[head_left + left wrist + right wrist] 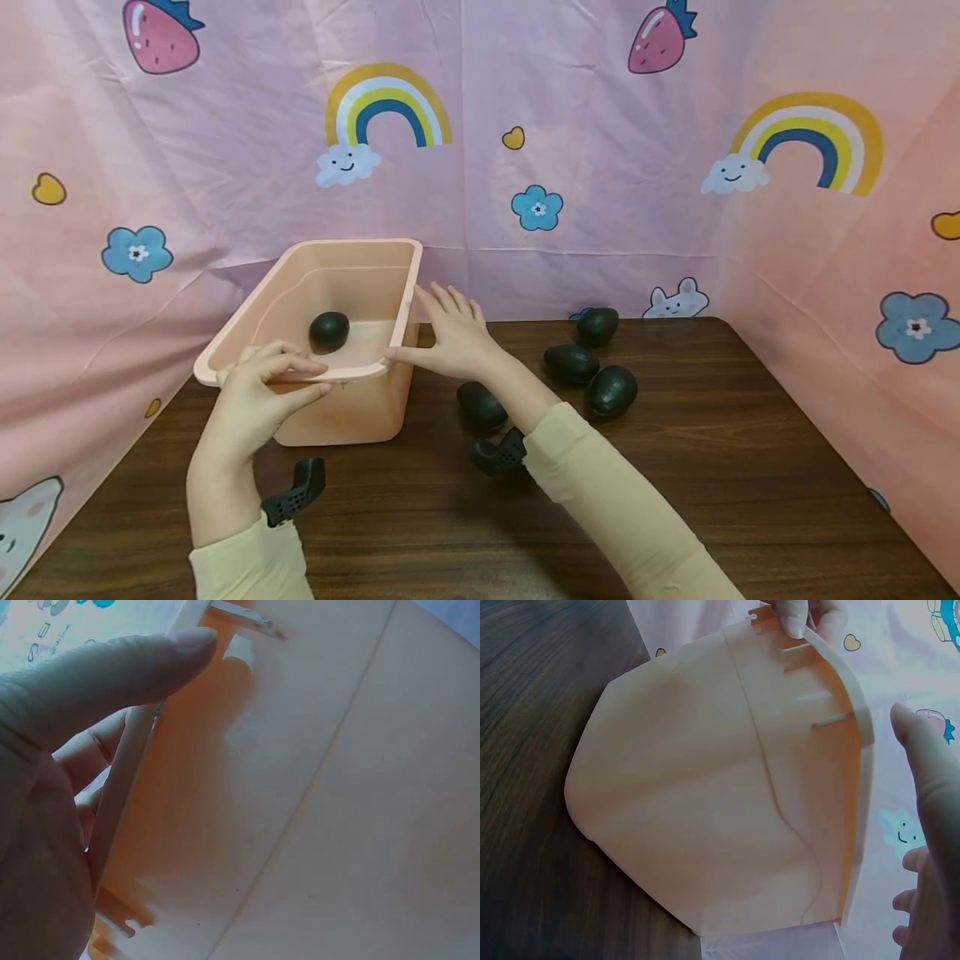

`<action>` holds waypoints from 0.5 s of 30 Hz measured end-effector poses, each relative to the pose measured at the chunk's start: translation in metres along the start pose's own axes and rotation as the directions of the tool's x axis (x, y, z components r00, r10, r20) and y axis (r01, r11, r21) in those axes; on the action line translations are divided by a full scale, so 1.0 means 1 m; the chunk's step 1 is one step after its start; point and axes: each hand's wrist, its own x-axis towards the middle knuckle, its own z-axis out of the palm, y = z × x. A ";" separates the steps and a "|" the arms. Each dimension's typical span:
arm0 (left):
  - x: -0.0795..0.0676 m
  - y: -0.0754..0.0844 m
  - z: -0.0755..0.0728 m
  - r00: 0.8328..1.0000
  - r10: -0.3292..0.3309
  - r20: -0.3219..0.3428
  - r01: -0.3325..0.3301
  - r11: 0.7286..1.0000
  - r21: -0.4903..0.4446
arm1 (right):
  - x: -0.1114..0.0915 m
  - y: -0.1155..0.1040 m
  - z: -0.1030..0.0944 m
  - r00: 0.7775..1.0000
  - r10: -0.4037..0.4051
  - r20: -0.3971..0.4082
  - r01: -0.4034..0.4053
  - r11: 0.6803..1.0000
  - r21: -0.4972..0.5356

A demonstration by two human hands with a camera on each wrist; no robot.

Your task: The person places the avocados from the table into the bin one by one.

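A peach-coloured plastic bin (352, 408) stands toward the back left, with one dark green avocado (328, 332) inside. My left hand (258, 396) grips the bin's near rim at its left part, thumb outside and fingers over the edge. In the left wrist view the thumb (142, 667) lies across that rim. My right hand (450, 333) is beside the bin's right rim, fingers spread and straight, fingertips right at the edge in the head view. From the right wrist, its thumb (922, 757) shows apart from the rim, holding nothing.
Right of the bin, several more avocados (572, 365) lie on the dark wooden table (712, 467); one (482, 407) is partly behind the right forearm. A patterned cloth (480, 108) rises behind the table and along both sides.
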 end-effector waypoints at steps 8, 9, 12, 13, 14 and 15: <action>-0.001 -0.002 0.000 1.000 0.005 0.001 -0.005 1.000 -0.020 | -0.009 0.006 -0.009 1.000 0.004 0.005 -0.004 1.000 0.022; -0.001 -0.002 0.000 1.000 0.007 0.000 -0.007 1.000 -0.020 | -0.010 0.008 -0.009 1.000 0.003 0.005 -0.003 1.000 0.026; -0.001 -0.002 0.000 1.000 0.016 -0.005 -0.016 1.000 -0.017 | -0.013 0.011 -0.011 1.000 0.005 -0.001 -0.005 0.999 0.036; -0.001 -0.002 0.000 1.000 0.018 -0.005 -0.018 1.000 -0.019 | -0.013 0.012 -0.011 1.000 0.007 -0.002 -0.007 0.999 0.039; -0.001 -0.002 0.000 1.000 0.019 -0.005 -0.019 1.000 -0.021 | -0.014 0.013 -0.011 1.000 0.008 -0.005 -0.007 0.999 0.041; -0.001 -0.002 0.000 1.000 0.019 -0.004 -0.019 1.000 -0.024 | -0.015 0.014 -0.011 1.000 0.009 -0.008 -0.009 0.999 0.042</action>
